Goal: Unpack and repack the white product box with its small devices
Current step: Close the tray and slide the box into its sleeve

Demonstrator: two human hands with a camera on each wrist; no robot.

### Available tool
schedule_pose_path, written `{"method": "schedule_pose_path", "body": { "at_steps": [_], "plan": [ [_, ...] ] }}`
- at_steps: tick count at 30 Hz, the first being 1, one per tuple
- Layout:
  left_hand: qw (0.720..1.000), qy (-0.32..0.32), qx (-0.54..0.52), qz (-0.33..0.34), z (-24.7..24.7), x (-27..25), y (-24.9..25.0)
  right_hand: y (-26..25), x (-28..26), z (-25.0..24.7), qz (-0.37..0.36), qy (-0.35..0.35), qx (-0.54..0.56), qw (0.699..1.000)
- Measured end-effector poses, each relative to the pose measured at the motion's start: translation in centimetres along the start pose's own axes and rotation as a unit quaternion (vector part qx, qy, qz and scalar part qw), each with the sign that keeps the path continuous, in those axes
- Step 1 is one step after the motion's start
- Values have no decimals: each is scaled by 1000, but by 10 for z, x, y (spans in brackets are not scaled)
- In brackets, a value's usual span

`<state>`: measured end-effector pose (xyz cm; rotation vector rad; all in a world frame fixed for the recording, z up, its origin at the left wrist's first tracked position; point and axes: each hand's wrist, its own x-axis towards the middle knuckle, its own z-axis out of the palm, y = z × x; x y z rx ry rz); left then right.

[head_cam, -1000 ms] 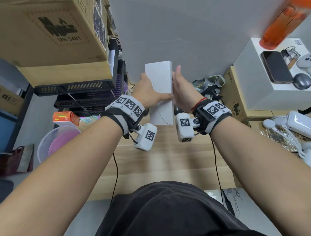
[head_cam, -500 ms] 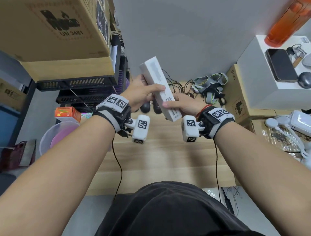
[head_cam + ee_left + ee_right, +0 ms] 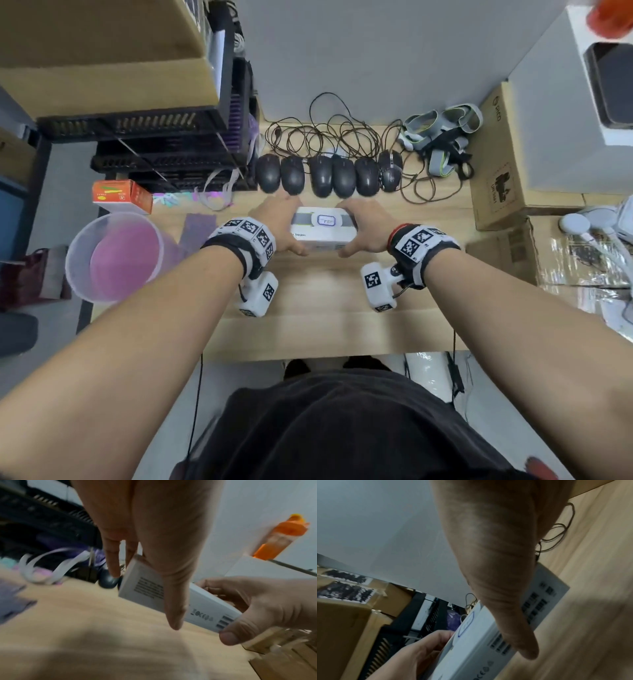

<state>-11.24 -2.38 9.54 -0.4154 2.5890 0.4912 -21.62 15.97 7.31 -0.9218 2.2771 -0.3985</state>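
Observation:
The white product box [image 3: 323, 228] lies crosswise just above the wooden desk [image 3: 318, 308], its face with a picture of a grey band and a blue-edged label turned up. My left hand [image 3: 279, 222] grips its left end and my right hand [image 3: 368, 224] grips its right end, thumbs on the near side. In the left wrist view the box [image 3: 145, 588] is tilted, with printed text and barcodes on its underside, and the right hand [image 3: 257, 608] pinches the far end. The right wrist view shows the box [image 3: 471, 649] and the left hand [image 3: 412, 655] on it. Whether the box touches the desk is unclear.
Several black mice [image 3: 329, 174] stand in a row just behind the box, with tangled cables [image 3: 325, 137] behind them. Grey straps [image 3: 442, 137] and cardboard boxes [image 3: 503, 164] stand to the right. Black crates [image 3: 164, 144], an orange carton [image 3: 121, 197] and a translucent bucket [image 3: 113, 257] are on the left.
The box was held upright in front of the wall, then tilted; now it lies sideways, face up, low over the desk. Both hands came down with it and hold its ends.

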Motion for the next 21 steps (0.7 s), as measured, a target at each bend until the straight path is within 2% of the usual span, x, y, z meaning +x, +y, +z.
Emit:
{"method": "schedule_pose_path", "body": {
  "at_steps": [3, 11, 17, 21],
  "plan": [
    [1000, 7, -28, -11, 30, 6, -8, 17, 7, 20, 29, -22, -36, 999],
    [997, -15, -76, -8, 102, 43, -21, 62, 33, 58, 79, -41, -12, 996],
    [997, -32, -68, -19, 119, 66, -27, 72, 48, 75, 101, -24, -9, 995],
    [997, -39, -65, -25, 116, 71, -28, 74, 52, 76, 112, -42, -23, 993]
  ]
}}
